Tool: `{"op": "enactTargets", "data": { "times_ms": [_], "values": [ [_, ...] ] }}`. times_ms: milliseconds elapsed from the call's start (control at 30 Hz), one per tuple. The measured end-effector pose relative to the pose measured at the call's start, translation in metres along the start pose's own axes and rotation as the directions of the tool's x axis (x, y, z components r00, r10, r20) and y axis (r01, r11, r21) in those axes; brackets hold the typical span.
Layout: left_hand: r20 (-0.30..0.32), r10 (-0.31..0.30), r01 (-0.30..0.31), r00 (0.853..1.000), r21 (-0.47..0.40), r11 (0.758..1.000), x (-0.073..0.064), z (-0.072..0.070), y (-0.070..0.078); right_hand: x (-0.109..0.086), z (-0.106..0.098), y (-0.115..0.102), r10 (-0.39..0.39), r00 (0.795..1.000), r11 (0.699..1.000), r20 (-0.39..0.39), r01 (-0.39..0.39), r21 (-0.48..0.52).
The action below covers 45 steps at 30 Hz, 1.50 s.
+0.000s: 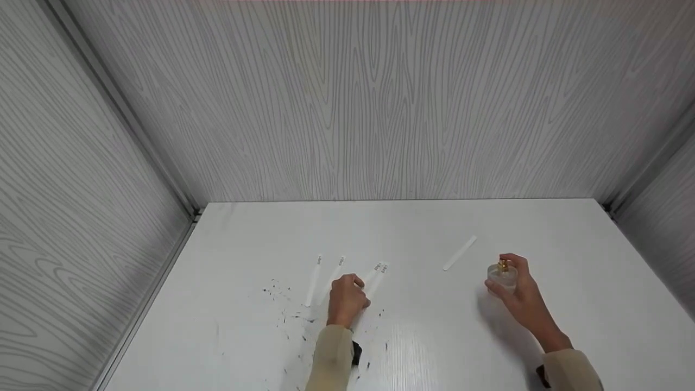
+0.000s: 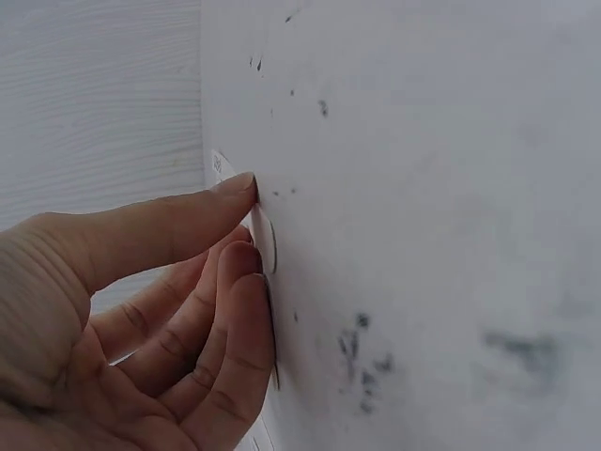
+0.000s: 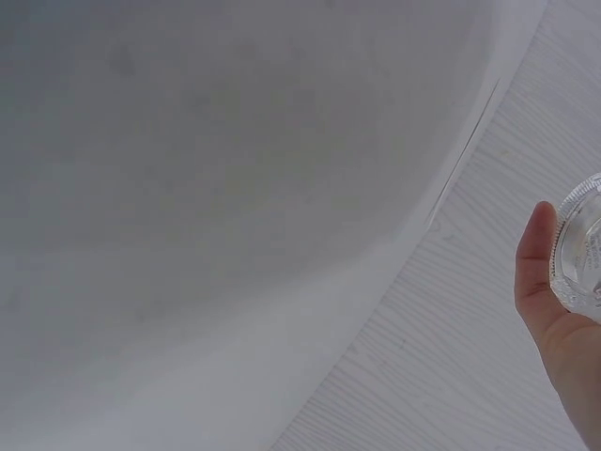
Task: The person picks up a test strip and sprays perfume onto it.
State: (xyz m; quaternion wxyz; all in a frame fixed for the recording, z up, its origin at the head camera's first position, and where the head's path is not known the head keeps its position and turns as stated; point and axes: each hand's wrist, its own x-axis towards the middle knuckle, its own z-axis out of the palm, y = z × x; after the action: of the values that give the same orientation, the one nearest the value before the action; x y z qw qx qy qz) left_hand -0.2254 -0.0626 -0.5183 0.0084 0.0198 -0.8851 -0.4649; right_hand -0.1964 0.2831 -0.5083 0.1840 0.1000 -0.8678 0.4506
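Observation:
In the head view my right hand holds a clear round glass perfume bottle above the table, with the index finger on its gold spray top. The right wrist view catches only part of the bottle, by a finger. My left hand rests low among white paper test strips with small dark print on their far ends. Seen from the left wrist, its loosely bent fingers and thumb touch or nearly touch strips lying flat, with a gap between thumb and fingertips. Part of the strips is hidden under this hand.
Another white strip lies slanted on the white table, between the two hands and farther back. Dark specks and smudges mark the tabletop around the left forearm. Grey wood-grain panels enclose the back and sides.

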Motion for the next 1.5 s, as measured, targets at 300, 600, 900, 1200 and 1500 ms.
{"op": "enactTargets", "data": {
  "times_ms": [300, 600, 900, 1200, 1500],
  "values": [
    [-0.040, -0.098, 0.098, 0.994, -0.003, 0.995, 0.002, -0.002, 0.001, 0.002, 0.000, 0.002, -0.017, 1.000, 1.000, -0.001, 0.017, 0.020],
    [-0.044, -0.157, 0.158, 0.987, 0.012, 0.987, 0.003, 0.001, 0.008, 0.002, 0.000, 0.004, -0.030, 0.999, 0.999, -0.013, 0.030, 0.021],
    [-0.016, -0.181, 0.181, 0.983, -0.013, 0.983, 0.003, 0.001, 0.008, 0.002, 0.000, 0.000, 0.011, 1.000, 1.000, 0.025, -0.011, 0.018],
    [0.004, -0.138, 0.138, 0.990, 0.036, 0.990, 0.001, 0.004, 0.010, 0.002, 0.001, 0.004, -0.001, 1.000, 1.000, 0.008, 0.001, -0.002],
    [0.051, -0.127, 0.124, 0.991, 0.052, 0.991, -0.002, 0.004, 0.011, 0.001, 0.002, 0.004, -0.015, 1.000, 1.000, -0.001, 0.015, 0.000]
  ]
}}
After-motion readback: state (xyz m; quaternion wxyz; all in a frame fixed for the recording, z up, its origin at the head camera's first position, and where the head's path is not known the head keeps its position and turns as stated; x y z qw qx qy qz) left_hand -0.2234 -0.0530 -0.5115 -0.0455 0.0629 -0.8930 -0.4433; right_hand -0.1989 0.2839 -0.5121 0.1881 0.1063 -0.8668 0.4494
